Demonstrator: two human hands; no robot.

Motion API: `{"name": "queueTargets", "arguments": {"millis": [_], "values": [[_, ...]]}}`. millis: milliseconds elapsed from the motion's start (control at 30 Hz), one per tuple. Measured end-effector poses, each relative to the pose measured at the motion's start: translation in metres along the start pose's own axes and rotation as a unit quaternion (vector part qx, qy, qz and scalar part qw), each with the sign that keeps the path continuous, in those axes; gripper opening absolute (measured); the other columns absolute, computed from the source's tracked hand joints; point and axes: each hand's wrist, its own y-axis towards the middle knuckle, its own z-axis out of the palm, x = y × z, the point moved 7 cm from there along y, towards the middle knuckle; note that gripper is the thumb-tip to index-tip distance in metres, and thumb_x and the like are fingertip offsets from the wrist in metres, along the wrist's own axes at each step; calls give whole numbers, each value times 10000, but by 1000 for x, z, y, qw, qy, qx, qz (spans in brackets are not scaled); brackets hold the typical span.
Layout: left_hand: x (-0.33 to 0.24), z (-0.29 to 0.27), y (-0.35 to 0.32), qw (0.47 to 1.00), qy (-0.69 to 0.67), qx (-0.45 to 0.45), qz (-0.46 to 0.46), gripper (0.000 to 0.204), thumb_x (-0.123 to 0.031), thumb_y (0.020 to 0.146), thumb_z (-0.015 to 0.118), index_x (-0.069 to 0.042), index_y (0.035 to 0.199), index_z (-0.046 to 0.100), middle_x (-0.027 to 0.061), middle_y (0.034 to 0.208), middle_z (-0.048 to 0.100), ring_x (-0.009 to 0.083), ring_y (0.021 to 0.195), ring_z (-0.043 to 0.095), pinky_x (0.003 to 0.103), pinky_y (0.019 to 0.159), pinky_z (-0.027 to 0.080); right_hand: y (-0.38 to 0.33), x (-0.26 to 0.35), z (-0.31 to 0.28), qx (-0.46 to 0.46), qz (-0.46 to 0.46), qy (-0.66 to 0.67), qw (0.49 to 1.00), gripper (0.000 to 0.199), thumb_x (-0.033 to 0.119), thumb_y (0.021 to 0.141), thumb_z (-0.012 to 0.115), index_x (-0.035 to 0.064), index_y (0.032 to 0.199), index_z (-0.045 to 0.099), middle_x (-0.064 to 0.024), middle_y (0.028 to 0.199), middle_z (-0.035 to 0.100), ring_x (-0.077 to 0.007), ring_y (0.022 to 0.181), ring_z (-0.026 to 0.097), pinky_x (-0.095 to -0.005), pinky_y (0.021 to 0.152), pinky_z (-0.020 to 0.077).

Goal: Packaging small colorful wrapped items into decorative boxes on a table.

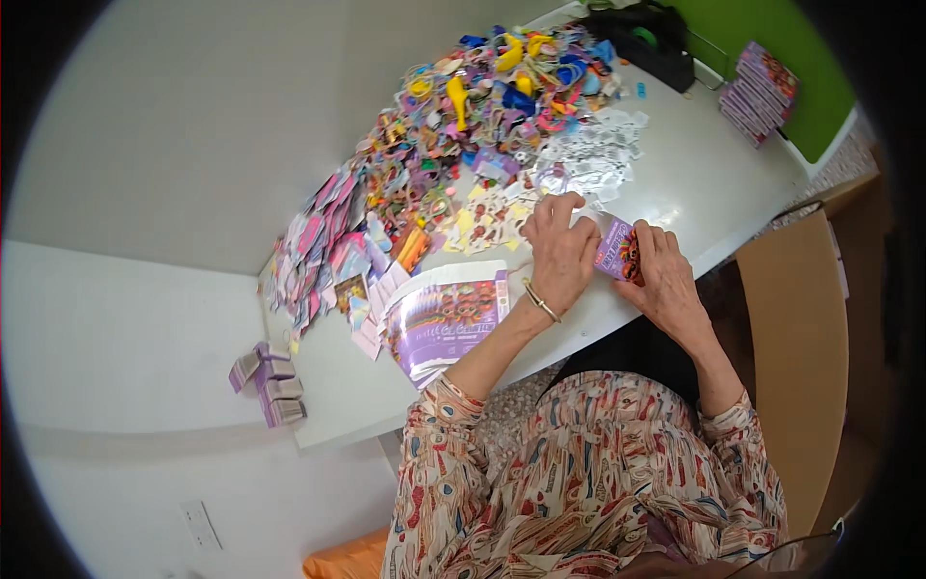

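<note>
One purple pack (613, 249) is by the table's (709, 183) near edge, pinched in the right hand (667, 282); the left hand (561, 256) curls just beside it, whether pinching anything I cannot tell.

box (612, 253) over table (702, 169) | trinket heap (424, 145) behind left | packets (313, 241) left of heap | carton (799, 372) right of table

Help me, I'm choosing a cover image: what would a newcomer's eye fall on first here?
Probably the heap of small, colourful items sprawling along the far side of the table, its yellow pieces especially bright. Next, likely the small purple box held in the right grip, near the table's front edge. Then perhaps the stack of purple boxes at the picture's upper right.
</note>
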Motion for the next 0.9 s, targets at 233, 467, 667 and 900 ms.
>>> {"name": "queueTargets", "arguments": {"millis": [233, 467, 667, 900], "values": [[42, -34, -18, 887, -323, 291, -159, 146, -146, 854, 632, -46, 939, 695, 86, 1043, 624, 199, 1037, 533, 339, 868, 419, 12, 30, 30, 124, -8, 210, 970, 798, 219, 671, 773, -56, 1288, 350, -248, 1139, 536, -402, 1067, 530, -425, 906, 442], [207, -116, -55, 979, 65, 87, -170, 401, -364, 832, 694, 19, 945, 653, 140, 809, 653, 261, 757, 640, 362, 667, 497, 16, 23, 37, 77, 5, 175, 981, 829, 268, 684, 772, -57, 1309, 337, -260, 1172, 520, -398, 1088, 532, -422, 926, 437], [235, -89, -66, 924, 273, 82, -256, 556, -509, 736, 703, 18, 896, 630, 201, 806, 662, 378, 779, 646, 463, 709, 506, 16, 32, 33, 51, -3, 79, 996, 798, 253, 686, 774, -51, 1285, 344, -239, 1107, 522, -376, 1015, 523, -421, 876, 461], [284, -123, -90, 876, 352, 149, -293, 280, -290, 795, 631, -26, 876, 674, 219, 852, 667, 386, 761, 654, 467, 698, 526, 17, 40, 35, 6, -33, 27, 999, 772, 198, 671, 779, -58, 1258, 349, -199, 1091, 509, -344, 1016, 508, -402, 846, 474]]}}
